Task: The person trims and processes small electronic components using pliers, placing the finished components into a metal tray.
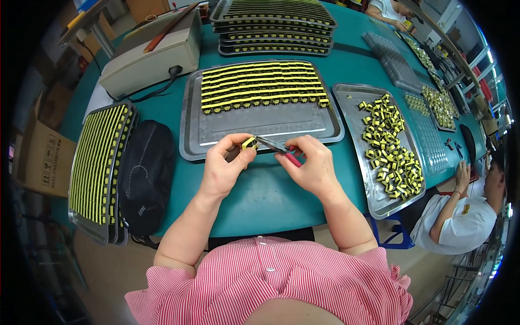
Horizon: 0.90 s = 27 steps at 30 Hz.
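Between the fingers of my left hand [225, 165] is a small yellow-and-black transformer [249, 143], pinched by thumb and forefinger. My right hand [311, 162] grips red-handled pliers [293, 158], whose narrow metal jaws reach left to the transformer's edge. Whether the jaw tips have closed on a part of it is too small to tell. Just beyond both hands lies a metal tray [260, 125] with tight rows of like transformers [265, 86] in its far part. A second tray [374, 189] at the right holds a loose heap of them [395, 157].
Stacked full trays [273, 27] stand at the back, more [100, 168] at the left beside a black case [146, 173]. A beige box-shaped device [157, 54] with a plugged cable sits back left. Clear plastic trays [392, 62] lie right. A co-worker [460, 216] sits at the right edge.
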Each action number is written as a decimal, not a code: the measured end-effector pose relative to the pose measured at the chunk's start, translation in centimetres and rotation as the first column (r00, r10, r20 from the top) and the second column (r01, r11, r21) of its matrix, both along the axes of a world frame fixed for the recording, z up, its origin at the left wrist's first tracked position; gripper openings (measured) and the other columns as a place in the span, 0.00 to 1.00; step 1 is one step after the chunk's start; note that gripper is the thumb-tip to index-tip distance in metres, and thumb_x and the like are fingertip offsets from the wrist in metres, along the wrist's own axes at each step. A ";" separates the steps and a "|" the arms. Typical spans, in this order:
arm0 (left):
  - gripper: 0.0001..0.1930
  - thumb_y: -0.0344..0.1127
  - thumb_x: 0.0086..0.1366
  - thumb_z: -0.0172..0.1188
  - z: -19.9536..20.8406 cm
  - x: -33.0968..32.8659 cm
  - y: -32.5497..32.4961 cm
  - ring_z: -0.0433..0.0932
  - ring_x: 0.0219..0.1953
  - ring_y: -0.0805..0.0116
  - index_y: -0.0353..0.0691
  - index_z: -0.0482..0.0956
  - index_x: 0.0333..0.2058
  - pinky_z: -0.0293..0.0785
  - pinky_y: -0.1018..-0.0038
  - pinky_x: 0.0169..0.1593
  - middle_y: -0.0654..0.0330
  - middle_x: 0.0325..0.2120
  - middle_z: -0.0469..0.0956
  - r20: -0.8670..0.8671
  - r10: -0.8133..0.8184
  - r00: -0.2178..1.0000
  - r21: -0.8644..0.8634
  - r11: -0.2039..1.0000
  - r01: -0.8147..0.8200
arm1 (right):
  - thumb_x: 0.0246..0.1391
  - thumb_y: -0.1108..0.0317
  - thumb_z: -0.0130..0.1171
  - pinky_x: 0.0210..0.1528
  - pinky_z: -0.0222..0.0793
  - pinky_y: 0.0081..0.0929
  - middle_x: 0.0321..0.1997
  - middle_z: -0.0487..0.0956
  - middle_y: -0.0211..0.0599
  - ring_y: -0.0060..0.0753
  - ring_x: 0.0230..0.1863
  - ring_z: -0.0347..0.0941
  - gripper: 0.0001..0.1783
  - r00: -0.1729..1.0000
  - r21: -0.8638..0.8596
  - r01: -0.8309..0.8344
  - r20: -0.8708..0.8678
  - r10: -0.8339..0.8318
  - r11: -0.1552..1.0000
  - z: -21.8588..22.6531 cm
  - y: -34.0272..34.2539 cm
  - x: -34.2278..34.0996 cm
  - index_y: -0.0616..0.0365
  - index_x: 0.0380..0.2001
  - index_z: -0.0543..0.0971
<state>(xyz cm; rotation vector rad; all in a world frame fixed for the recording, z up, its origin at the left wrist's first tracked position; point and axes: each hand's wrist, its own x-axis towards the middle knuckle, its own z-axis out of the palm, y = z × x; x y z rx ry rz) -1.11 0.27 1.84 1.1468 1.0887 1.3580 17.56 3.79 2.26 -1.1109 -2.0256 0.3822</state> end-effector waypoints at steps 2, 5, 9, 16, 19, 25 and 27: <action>0.14 0.28 0.55 0.58 -0.2 0.0 0.0 0.69 0.26 0.79 0.31 0.71 0.40 0.65 0.84 0.30 0.63 0.27 0.73 0.001 0.001 1.000 0.000 1.000 -0.001 | 0.34 0.69 0.67 0.27 0.68 0.26 0.24 0.74 0.34 0.32 0.25 0.73 0.13 1.000 0.008 0.010 0.008 -0.010 1.000 0.0 -0.1 -0.1 0.59 0.26 0.75; 0.15 0.29 0.55 0.59 -0.5 -0.1 0.1 0.69 0.27 0.79 0.31 0.71 0.41 0.65 0.84 0.31 0.63 0.28 0.73 0.004 0.014 1.000 0.040 0.999 -0.014 | 0.34 0.69 0.67 0.27 0.68 0.26 0.24 0.74 0.34 0.32 0.26 0.72 0.14 1.000 0.051 0.011 0.025 -0.012 0.999 0.0 -0.2 -0.2 0.57 0.26 0.75; 0.15 0.29 0.53 0.62 -0.4 0.1 0.0 0.69 0.29 0.81 0.32 0.71 0.40 0.66 0.85 0.33 0.65 0.28 0.73 -0.008 0.044 0.999 0.058 0.997 -0.043 | 0.33 0.69 0.68 0.26 0.67 0.27 0.23 0.73 0.33 0.33 0.26 0.72 0.14 0.999 0.110 0.021 0.039 -0.026 0.994 0.0 -0.4 -0.3 0.56 0.26 0.74; 0.16 0.28 0.51 0.64 -0.8 0.1 -0.1 0.69 0.31 0.80 0.33 0.71 0.39 0.66 0.84 0.36 0.66 0.29 0.72 -0.157 0.126 0.979 0.122 0.987 -0.108 | 0.32 0.65 0.68 0.25 0.67 0.32 0.23 0.71 0.35 0.39 0.26 0.70 0.15 0.995 0.115 0.056 0.076 -0.065 0.992 -0.4 -0.7 -0.6 0.56 0.23 0.72; 0.16 0.27 0.50 0.64 -0.8 0.1 -0.1 0.68 0.30 0.81 0.33 0.71 0.38 0.65 0.84 0.35 0.66 0.29 0.72 -0.185 0.145 0.972 0.133 0.984 -0.121 | 0.31 0.65 0.68 0.24 0.67 0.32 0.21 0.71 0.35 0.39 0.24 0.70 0.15 0.994 0.124 0.061 0.080 -0.072 0.990 -0.3 -0.8 -0.6 0.55 0.22 0.72; 0.16 0.28 0.48 0.66 -0.9 1.1 0.0 0.63 0.24 0.83 0.34 0.71 0.34 0.62 0.86 0.28 0.68 0.22 0.68 -0.137 0.196 0.971 0.174 0.970 -0.171 | 0.31 0.64 0.68 0.23 0.67 0.31 0.20 0.71 0.35 0.38 0.24 0.71 0.15 0.992 0.101 0.075 0.097 -0.085 0.992 -0.2 -0.7 -0.1 0.55 0.21 0.73; 0.16 0.29 0.48 0.67 -1.5 1.0 0.1 0.63 0.24 0.83 0.34 0.71 0.35 0.62 0.86 0.28 0.68 0.22 0.68 -0.162 0.220 0.962 0.190 0.964 -0.188 | 0.32 0.65 0.68 0.22 0.66 0.30 0.20 0.71 0.33 0.36 0.23 0.71 0.14 0.992 0.092 0.070 0.100 -0.079 0.993 -0.4 -0.6 -0.3 0.56 0.21 0.73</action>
